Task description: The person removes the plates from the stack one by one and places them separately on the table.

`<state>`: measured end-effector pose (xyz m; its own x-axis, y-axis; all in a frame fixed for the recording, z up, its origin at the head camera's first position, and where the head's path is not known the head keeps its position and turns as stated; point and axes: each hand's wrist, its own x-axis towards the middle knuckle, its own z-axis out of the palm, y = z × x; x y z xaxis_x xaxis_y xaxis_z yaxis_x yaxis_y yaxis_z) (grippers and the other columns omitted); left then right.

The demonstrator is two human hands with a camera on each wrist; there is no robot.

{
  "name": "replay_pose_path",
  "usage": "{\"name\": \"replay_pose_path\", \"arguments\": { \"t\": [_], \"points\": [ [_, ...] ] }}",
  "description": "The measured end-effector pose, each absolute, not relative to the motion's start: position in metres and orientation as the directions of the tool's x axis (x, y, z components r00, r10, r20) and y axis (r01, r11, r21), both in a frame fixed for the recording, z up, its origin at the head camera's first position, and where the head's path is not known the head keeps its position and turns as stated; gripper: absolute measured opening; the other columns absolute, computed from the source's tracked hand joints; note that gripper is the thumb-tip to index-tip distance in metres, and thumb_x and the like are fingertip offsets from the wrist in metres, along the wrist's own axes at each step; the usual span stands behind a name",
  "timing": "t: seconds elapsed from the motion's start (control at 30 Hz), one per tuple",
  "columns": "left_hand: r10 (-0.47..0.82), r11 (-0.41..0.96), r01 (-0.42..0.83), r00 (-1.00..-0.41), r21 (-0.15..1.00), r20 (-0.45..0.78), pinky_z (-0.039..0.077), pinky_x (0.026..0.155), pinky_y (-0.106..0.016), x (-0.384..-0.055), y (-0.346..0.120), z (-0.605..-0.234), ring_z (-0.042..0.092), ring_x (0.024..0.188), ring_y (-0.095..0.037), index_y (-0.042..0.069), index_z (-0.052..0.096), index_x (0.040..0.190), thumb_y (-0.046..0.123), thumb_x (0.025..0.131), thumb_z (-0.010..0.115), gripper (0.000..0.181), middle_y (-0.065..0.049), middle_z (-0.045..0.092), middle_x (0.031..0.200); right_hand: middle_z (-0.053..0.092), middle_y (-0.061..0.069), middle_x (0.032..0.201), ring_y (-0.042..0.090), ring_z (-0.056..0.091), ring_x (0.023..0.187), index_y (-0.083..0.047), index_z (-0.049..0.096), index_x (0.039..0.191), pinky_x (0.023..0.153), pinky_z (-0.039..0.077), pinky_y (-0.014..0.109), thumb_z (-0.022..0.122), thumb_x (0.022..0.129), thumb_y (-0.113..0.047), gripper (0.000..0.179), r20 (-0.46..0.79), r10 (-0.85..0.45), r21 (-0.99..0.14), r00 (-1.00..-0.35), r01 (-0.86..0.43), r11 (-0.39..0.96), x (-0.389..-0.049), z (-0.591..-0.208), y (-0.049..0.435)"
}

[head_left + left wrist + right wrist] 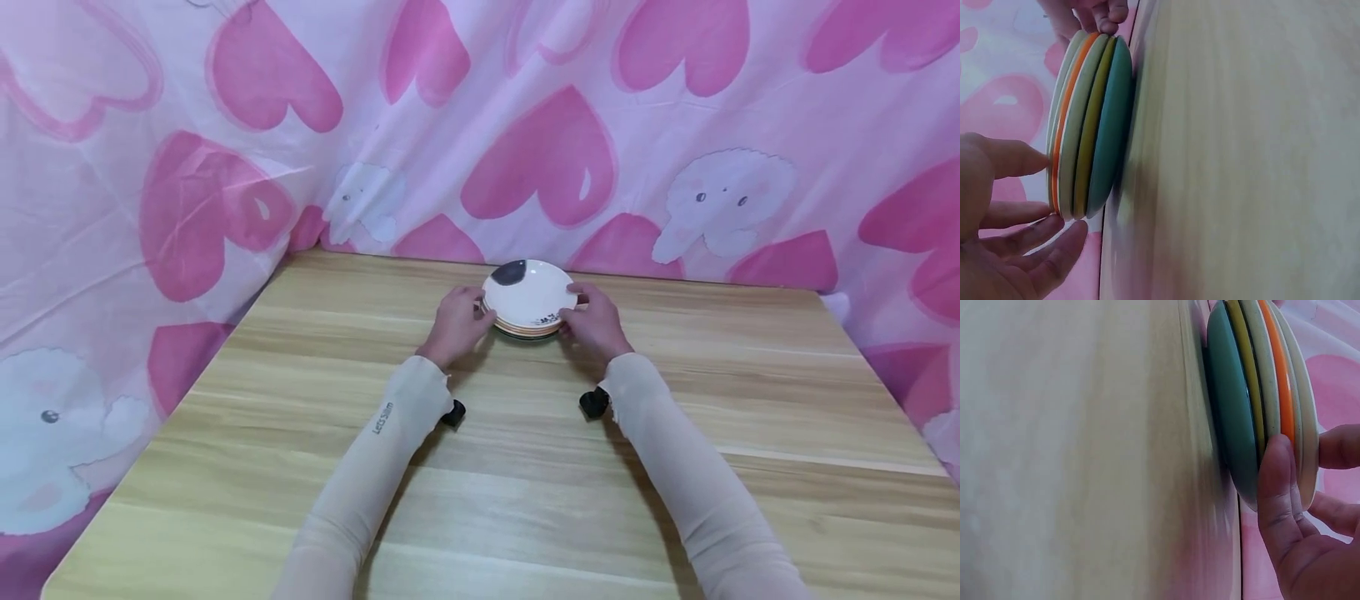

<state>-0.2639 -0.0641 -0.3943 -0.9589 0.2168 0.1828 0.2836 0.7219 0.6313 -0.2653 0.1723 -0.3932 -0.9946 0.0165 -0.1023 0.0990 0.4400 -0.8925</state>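
A stack of small round plates (534,293) sits on the wooden table near its back edge. The top plate is white, with a dark patch and a small dark print at the rim. Seen edge-on in the left wrist view, the plates (1105,128) show cream, orange, olive and teal edges, teal lowest. My left hand (455,323) holds the left side of the stack by the rims, fingers spread along the edge. At the right side, my right hand (596,323) grips the rims; its thumb (1277,481) lies across several plate edges.
The wooden tabletop (495,500) stretches toward me and to both sides. Behind it and on either side hangs a pink cloth (420,167) with hearts and white cartoon animals. Small black devices (594,404) sit under both wrists.
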Motion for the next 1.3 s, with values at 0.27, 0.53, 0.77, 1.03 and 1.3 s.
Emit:
{"name": "replay_pose_path", "arguments": {
  "t": [0.27, 0.53, 0.77, 1.03, 1.3],
  "points": [
    [0.267, 0.838, 0.322, -0.946, 0.440, 0.184, 0.053, 0.100, -0.044, -0.264, -0.061, -0.387, 0.061, 0.112, -0.031, 0.000, 0.070, 0.099, 0.021, 0.096, 0.064, 0.023, -0.016, 0.072, 0.103, 0.046, 0.022, 0.149, 0.013, 0.065, 0.066, -0.002, 0.042, 0.149, 0.067, 0.060, 0.026, 0.056, 0.091, 0.000, 0.059, -0.103, 0.020, -0.890, -0.994, 0.101, 0.444, -0.263, -0.390, 0.172],
    [0.257, 0.838, 0.318, -0.947, 0.444, 0.194, 0.055, 0.095, -0.045, -0.262, -0.058, -0.385, 0.062, 0.108, -0.031, 0.001, 0.069, 0.103, 0.021, 0.093, 0.066, 0.022, -0.017, 0.069, 0.110, 0.050, 0.024, 0.147, 0.008, 0.064, 0.058, -0.001, 0.041, 0.150, 0.063, 0.060, 0.025, 0.053, 0.091, 0.000, 0.061, -0.099, 0.038, -0.885, -0.994, 0.106, 0.453, -0.261, -0.386, 0.174],
    [0.270, 0.821, 0.333, -0.942, 0.463, 0.200, 0.055, 0.094, -0.047, -0.262, -0.058, -0.385, 0.063, 0.108, -0.033, 0.001, 0.068, 0.098, 0.020, 0.092, 0.066, 0.020, -0.019, 0.069, 0.108, 0.049, 0.021, 0.150, 0.006, 0.065, 0.062, -0.003, 0.042, 0.151, 0.066, 0.059, 0.021, 0.052, 0.090, 0.000, 0.062, -0.092, 0.059, -0.883, -0.994, 0.109, 0.457, -0.259, -0.382, 0.181],
    [0.264, 0.797, 0.320, -0.947, 0.513, 0.180, 0.048, 0.108, -0.047, -0.266, -0.056, -0.388, 0.060, 0.122, -0.036, -0.002, 0.068, 0.117, 0.021, 0.093, 0.063, 0.033, -0.022, 0.067, 0.125, 0.044, 0.023, 0.145, 0.008, 0.066, 0.068, -0.003, 0.040, 0.152, 0.076, 0.063, 0.028, 0.043, 0.090, 0.002, 0.062, -0.151, 0.047, -0.933, -0.987, 0.158, 0.323, -0.260, -0.379, 0.185],
    [0.266, 0.798, 0.307, -0.952, 0.518, 0.153, 0.046, 0.111, -0.046, -0.268, -0.053, -0.388, 0.059, 0.126, -0.035, -0.001, 0.068, 0.117, 0.022, 0.092, 0.064, 0.033, -0.021, 0.065, 0.131, 0.039, 0.027, 0.146, 0.009, 0.063, 0.071, 0.003, 0.033, 0.153, 0.074, 0.062, 0.026, 0.036, 0.091, 0.005, 0.063, -0.174, 0.013, -0.947, -0.985, 0.171, 0.270, -0.258, -0.375, 0.187]
  ]
}}
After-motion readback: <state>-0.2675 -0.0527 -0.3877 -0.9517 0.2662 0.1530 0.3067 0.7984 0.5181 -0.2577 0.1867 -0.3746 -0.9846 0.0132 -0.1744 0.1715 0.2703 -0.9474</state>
